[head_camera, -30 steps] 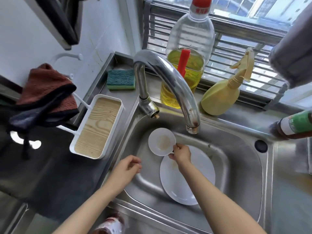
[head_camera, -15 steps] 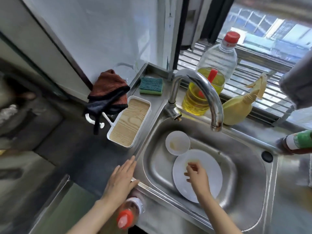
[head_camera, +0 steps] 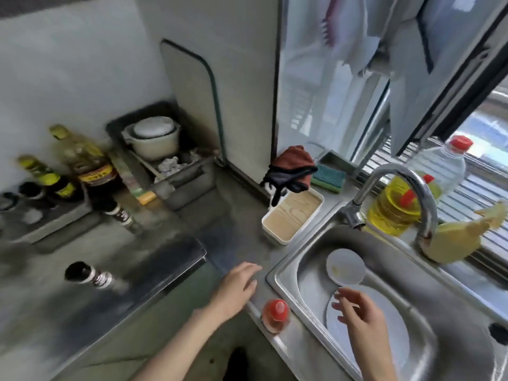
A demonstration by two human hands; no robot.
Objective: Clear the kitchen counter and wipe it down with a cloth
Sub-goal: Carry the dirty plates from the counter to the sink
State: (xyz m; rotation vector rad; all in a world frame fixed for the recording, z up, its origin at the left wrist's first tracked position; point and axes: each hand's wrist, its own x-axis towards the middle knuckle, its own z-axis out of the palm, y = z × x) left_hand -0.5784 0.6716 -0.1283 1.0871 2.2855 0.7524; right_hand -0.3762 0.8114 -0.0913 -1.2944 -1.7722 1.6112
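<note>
Centrally, at 6 o'clock, the left hand point(head_camera: 236, 287) hovers palm down, fingers spread and empty, over the dark bench point(head_camera: 170, 259) just beside the rim of the steel sink point(head_camera: 286, 273); at 5 o'clock the right hand point(head_camera: 360, 317) hangs over the large white plate point(head_camera: 395, 334) in the basin, fingers loosely parted, holding nothing. Small white dish point(head_camera: 345, 266) lies in the basin touching the plate's far edge, below the curved tap point(head_camera: 406, 188). Red-capped bottle point(head_camera: 276, 314) stands on the sink's front rim between the hands. Toward 1 o'clock: wood-lined white tray point(head_camera: 291, 218), red-and-dark cloth point(head_camera: 292, 171) draped just behind it, green sponge point(head_camera: 328, 178) beside the cloth. Toward 3 o'clock: oil jug point(head_camera: 423, 188) and yellow spray bottle point(head_camera: 461, 237) on the sill side. Toward 9 to 10 o'clock: blurred sauce bottles point(head_camera: 85, 166) and a lidded pot point(head_camera: 154, 138) in a rack
</note>
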